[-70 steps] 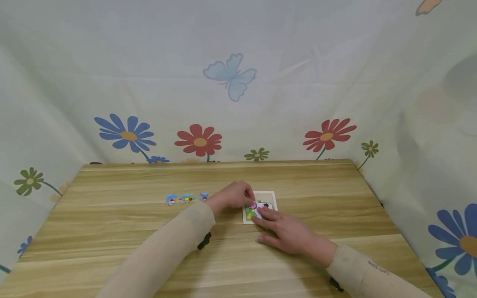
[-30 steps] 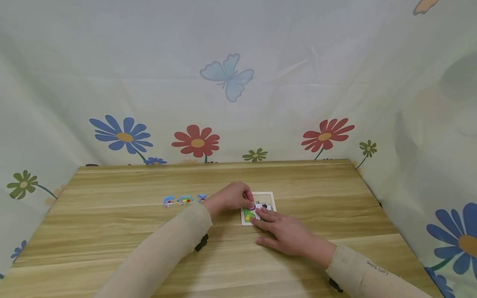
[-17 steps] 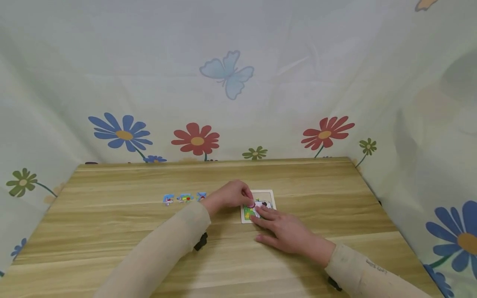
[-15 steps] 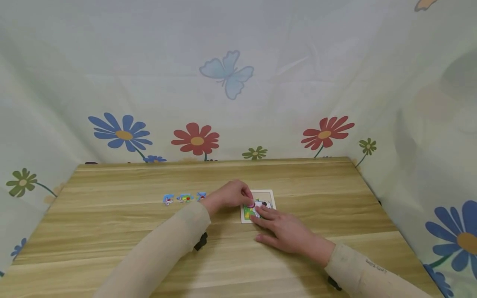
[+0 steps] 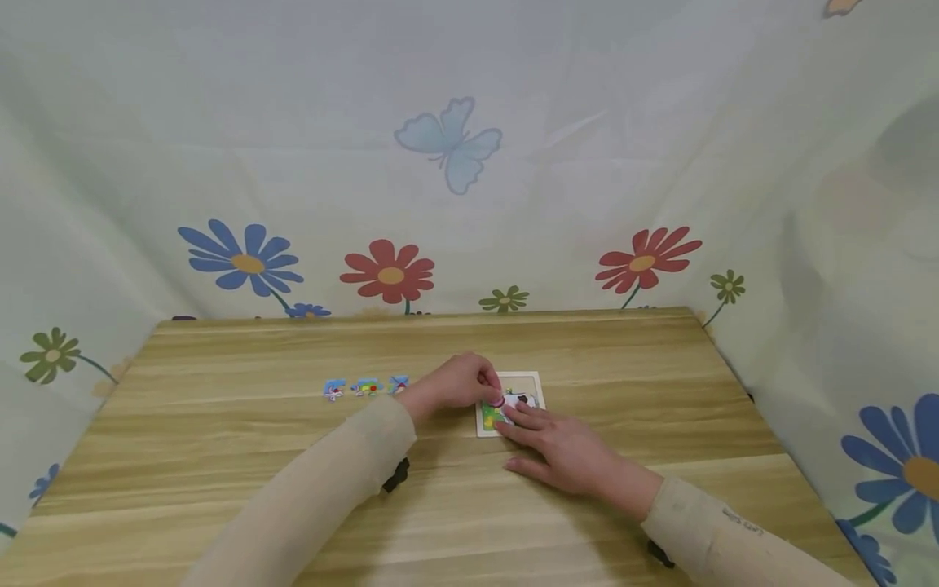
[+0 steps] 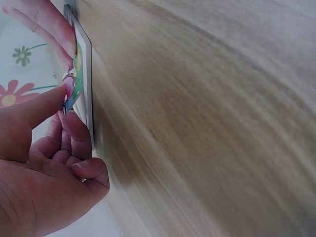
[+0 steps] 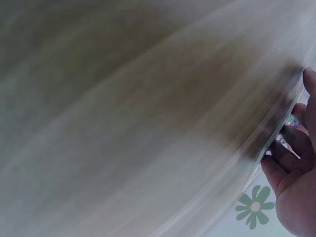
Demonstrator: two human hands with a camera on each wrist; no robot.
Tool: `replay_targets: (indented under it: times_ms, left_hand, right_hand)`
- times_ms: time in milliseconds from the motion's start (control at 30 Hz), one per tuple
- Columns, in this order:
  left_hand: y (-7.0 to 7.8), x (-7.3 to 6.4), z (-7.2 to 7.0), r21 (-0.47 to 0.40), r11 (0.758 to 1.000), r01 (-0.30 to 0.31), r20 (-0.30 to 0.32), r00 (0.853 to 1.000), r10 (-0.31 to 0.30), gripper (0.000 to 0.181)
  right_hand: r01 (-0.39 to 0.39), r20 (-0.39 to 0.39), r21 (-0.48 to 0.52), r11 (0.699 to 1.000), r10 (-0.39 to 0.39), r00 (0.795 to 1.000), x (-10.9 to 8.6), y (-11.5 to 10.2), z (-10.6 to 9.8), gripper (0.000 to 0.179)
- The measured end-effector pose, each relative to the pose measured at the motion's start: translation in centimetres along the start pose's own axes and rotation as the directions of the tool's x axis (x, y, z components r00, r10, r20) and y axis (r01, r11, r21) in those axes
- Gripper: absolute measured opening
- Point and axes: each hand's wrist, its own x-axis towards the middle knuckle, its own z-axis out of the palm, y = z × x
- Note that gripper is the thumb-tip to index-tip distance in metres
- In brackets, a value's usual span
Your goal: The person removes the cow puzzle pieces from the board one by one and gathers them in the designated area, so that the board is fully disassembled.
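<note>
On the table lies a small square puzzle board (image 5: pixel 522 375) with a pale frame, partly filled with a picture of a white animal with a black patch on green. My left hand (image 5: pixel 458 383) is at its left side. In the left wrist view, thumb and forefinger pinch a jigsaw piece (image 6: pixel 70 93) with pink, green and blue on it, its edge tilted up over the board. My right hand (image 5: pixel 568 452) lies with fingers extended, fingertips resting on the picture part. Those fingers (image 7: pixel 291 143) are also along the board in the right wrist view.
Three loose jigsaw pieces, a left one (image 5: pixel 334 390), a middle one (image 5: pixel 367 387) and a right one (image 5: pixel 398 383), lie in a row left of the board. A flower-printed curtain (image 5: pixel 455 212) surrounds the wooden table (image 5: pixel 242 440) at the back and sides.
The head view shifts slightly. Both hands stay at the board in nearly the same pose, the left still pinching the jigsaw piece and the right still resting on the picture.
</note>
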Motion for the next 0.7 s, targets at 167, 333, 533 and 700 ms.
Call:
replay_targets:
  times_ms: [167, 333, 533, 700]
  left_hand:
    - [-0.11, 0.08, 0.08, 0.003, 1.0, 0.006, -0.012, 1.0, -0.006, 0.009]
    - [-0.09, 0.18, 0.06, 0.002, 1.0, 0.019, -0.007, 1.0, -0.019, 0.01]
    - [0.27, 0.08, -0.02, 0.011, 0.999, 0.038, -0.01, 0.999, -0.038, 0.01]
    - [0.38, 0.03, -0.03, 0.006, 0.999, 0.042, -0.008, 0.999, -0.042, 0.01]
  right_hand:
    - [-0.004, -0.017, 0.006, 1.0, 0.004, 1.0, 0.03, 0.0, 0.08, 0.058]
    - [0.01, -0.035, -0.006, 1.0, -0.011, 0.999, 0.03, -0.14, 0.05, 0.057]
    - [0.086, -0.032, 0.013, 0.996, -0.085, 0.996, 0.04, -0.46, -0.21, 0.057]
    - [0.103, -0.005, 0.039, 0.994, -0.103, 0.995, 0.09, -0.48, -0.24, 0.058]
